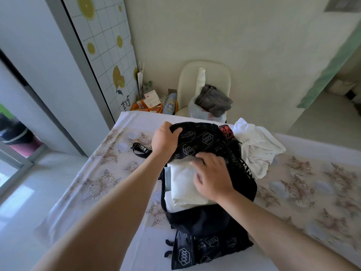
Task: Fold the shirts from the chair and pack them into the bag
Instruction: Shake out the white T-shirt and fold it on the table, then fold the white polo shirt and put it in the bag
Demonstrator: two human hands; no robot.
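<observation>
White folded shirt (184, 184) in black bag (207, 222), under flat open right hand (212, 178); left hand (164, 139) grip clenching bag's flap.

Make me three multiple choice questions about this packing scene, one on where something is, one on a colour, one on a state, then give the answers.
1. Where is the grey garment?
A. on the chair
B. inside the bag
C. on the floor

2. What colour is the bag?
A. red
B. black
C. green

3. What is the left hand doing?
A. hanging free
B. gripping the bag's flap
C. resting flat on the bed

Answers: 1 A, it lies on the pale chair. 2 B, black with white printed logos. 3 B, its fingers curl around the flap edge while the right hand presses the white folded shirt.
</observation>
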